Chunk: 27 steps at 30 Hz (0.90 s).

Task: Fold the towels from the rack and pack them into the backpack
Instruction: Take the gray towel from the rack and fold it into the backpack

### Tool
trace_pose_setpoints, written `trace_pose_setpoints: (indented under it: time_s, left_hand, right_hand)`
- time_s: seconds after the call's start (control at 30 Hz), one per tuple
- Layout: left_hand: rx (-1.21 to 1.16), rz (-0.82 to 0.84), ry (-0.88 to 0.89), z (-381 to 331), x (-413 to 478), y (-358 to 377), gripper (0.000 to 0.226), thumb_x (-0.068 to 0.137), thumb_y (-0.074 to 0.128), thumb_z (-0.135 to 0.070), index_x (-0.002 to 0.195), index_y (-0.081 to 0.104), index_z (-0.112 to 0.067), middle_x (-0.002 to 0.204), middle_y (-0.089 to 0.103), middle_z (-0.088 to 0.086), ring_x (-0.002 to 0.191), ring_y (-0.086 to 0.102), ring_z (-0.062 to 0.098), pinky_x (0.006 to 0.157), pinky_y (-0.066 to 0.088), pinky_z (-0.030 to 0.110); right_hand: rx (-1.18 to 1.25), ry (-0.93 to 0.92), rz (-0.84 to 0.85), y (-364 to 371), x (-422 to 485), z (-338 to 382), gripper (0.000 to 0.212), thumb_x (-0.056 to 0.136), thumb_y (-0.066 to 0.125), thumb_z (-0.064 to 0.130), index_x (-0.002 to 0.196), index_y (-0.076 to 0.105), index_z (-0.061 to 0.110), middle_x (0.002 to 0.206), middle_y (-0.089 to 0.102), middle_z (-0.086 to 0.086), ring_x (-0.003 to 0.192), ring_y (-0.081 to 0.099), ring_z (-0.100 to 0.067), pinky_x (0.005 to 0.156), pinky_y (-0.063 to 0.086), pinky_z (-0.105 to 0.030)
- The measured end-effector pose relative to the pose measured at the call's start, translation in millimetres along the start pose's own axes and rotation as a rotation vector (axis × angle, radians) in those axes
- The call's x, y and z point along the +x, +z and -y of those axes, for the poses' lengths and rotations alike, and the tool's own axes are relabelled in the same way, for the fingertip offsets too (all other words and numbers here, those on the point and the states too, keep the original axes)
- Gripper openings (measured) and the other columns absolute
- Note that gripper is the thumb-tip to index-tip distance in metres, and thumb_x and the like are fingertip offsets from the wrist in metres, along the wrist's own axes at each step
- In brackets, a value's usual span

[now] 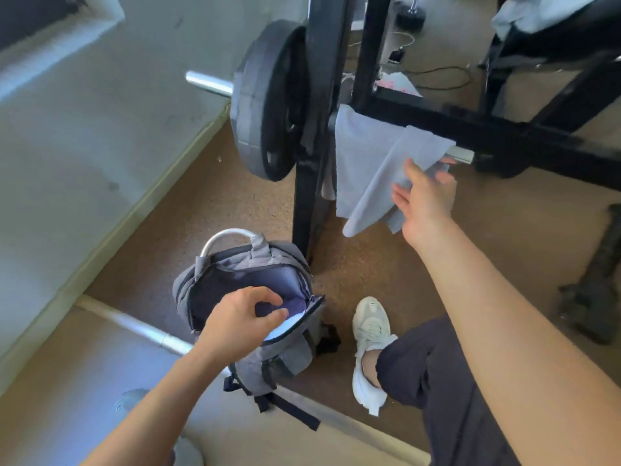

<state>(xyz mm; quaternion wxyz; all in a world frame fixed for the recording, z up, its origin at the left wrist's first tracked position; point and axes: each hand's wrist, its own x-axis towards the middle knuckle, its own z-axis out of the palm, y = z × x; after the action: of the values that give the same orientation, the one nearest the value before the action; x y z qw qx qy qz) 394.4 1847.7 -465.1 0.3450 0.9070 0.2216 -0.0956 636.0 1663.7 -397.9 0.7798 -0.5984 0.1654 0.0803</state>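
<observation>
A pale grey towel [369,163] hangs over the silver bar of the black rack [437,119]. My right hand [425,200] is at the towel's right edge, fingers curled around a fold of the cloth near the bar's end. A grey backpack [268,358] stands on the floor below, its main compartment unzipped and gaping. Something white shows inside at the lower right of the opening. My left hand [240,317] hovers over the opening with fingers loosely bent, holding nothing that I can see.
A black weight plate [268,102] sits on a barbell left of the rack's upright. A silver bar [141,327] lies on the floor behind the backpack. My white shoe [369,327] is right of the bag. A dumbbell [594,280] lies far right.
</observation>
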Motion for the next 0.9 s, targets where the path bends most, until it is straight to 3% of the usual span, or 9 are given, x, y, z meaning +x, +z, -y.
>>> trace_pose_setpoints:
  time_s: [0.13, 0.2, 0.27, 0.37, 0.47, 0.6, 0.7, 0.8, 0.9]
  left_hand:
    - [-0.177, 0.022, 0.076, -57, 28, 0, 0.01, 0.09, 0.074, -0.034, 0.1, 0.077, -0.033, 0.091, 0.075, -0.019, 0.089, 0.071, 0.002, 0.087, 0.057, 0.033]
    - [-0.301, -0.013, 0.087, -82, 43, -2, 0.019, 0.089, 0.076, -0.033, 0.108, 0.074, -0.032, 0.101, 0.076, -0.017, 0.102, 0.07, 0.003, 0.099, 0.055, 0.038]
    - [-0.347, -0.077, 0.119, -104, 56, -4, 0.045, 0.082, 0.078, -0.041, 0.124, 0.066, -0.032, 0.116, 0.072, -0.014, 0.112, 0.065, 0.008, 0.104, 0.052, 0.04]
    - [-0.384, -0.078, 0.231, -129, 66, -7, 0.081, 0.072, 0.082, -0.043, 0.144, 0.047, -0.029, 0.134, 0.061, -0.009, 0.124, 0.058, 0.012, 0.105, 0.048, 0.038]
    - [-0.397, -0.115, 0.219, -141, 62, -8, 0.082, 0.07, 0.085, -0.04, 0.141, 0.049, -0.024, 0.125, 0.068, -0.008, 0.115, 0.065, 0.007, 0.1, 0.054, 0.037]
    - [-0.376, -0.249, 0.219, -135, 39, -14, 0.035, 0.077, 0.06, -0.021, 0.111, 0.065, -0.013, 0.1, 0.075, 0.002, 0.095, 0.071, 0.02, 0.085, 0.057, 0.051]
    - [-0.409, -0.299, 0.217, -127, 8, -26, 0.021, 0.082, 0.058, -0.005, 0.102, 0.06, -0.009, 0.092, 0.068, 0.003, 0.086, 0.065, 0.011, 0.073, 0.055, 0.034]
    - [-0.439, -0.342, 0.207, -118, -32, -43, 0.023, 0.088, 0.069, -0.003, 0.107, 0.059, -0.01, 0.093, 0.066, -0.006, 0.082, 0.062, -0.005, 0.069, 0.049, 0.013]
    - [-0.471, -0.407, 0.174, -99, -73, -57, 0.026, 0.081, 0.07, -0.022, 0.105, 0.062, -0.014, 0.093, 0.069, -0.004, 0.085, 0.063, 0.004, 0.074, 0.053, 0.023]
  right_hand:
    - [-0.009, 0.1, 0.168, -1, 9, 8, 0.019, 0.092, 0.074, 0.031, 0.102, 0.058, 0.03, 0.114, 0.065, -0.002, 0.093, 0.071, -0.02, 0.087, 0.061, -0.036]
    - [-0.098, 0.114, 0.165, -1, 8, 7, 0.015, 0.093, 0.072, 0.032, 0.095, 0.061, 0.023, 0.091, 0.061, -0.002, 0.069, 0.059, -0.015, 0.071, 0.056, -0.029]
    - [-0.116, 0.095, 0.218, -1, 6, 5, 0.017, 0.093, 0.071, 0.028, 0.092, 0.062, 0.014, 0.071, 0.048, -0.003, 0.051, 0.041, -0.012, 0.054, 0.038, -0.029]
    - [-0.083, 0.078, 0.377, 0, -8, 4, 0.017, 0.09, 0.072, 0.019, 0.088, 0.057, 0.011, 0.065, 0.042, -0.004, 0.047, 0.033, -0.014, 0.047, 0.028, -0.028]
    - [-0.126, 0.049, 0.506, -2, -31, 3, 0.017, 0.088, 0.074, 0.016, 0.081, 0.061, 0.009, 0.064, 0.047, -0.006, 0.047, 0.04, -0.013, 0.046, 0.034, -0.028]
    - [0.044, 0.054, 0.622, -9, -58, 10, 0.007, 0.088, 0.072, 0.016, 0.09, 0.067, 0.013, 0.084, 0.061, -0.013, 0.069, 0.058, -0.023, 0.062, 0.05, -0.033]
    - [0.301, 0.175, 0.597, -15, -72, 16, 0.016, 0.094, 0.065, 0.018, 0.11, 0.068, 0.02, 0.108, 0.073, -0.007, 0.106, 0.068, -0.026, 0.098, 0.053, -0.044]
    - [0.485, 0.313, 0.585, -29, -83, 17, 0.027, 0.097, 0.06, 0.027, 0.123, 0.066, 0.017, 0.12, 0.071, -0.011, 0.118, 0.065, -0.031, 0.103, 0.051, -0.046]
    - [0.566, 0.384, 0.58, -48, -99, 12, 0.032, 0.096, 0.058, 0.027, 0.125, 0.065, 0.013, 0.124, 0.069, -0.012, 0.118, 0.064, -0.031, 0.102, 0.049, -0.043]
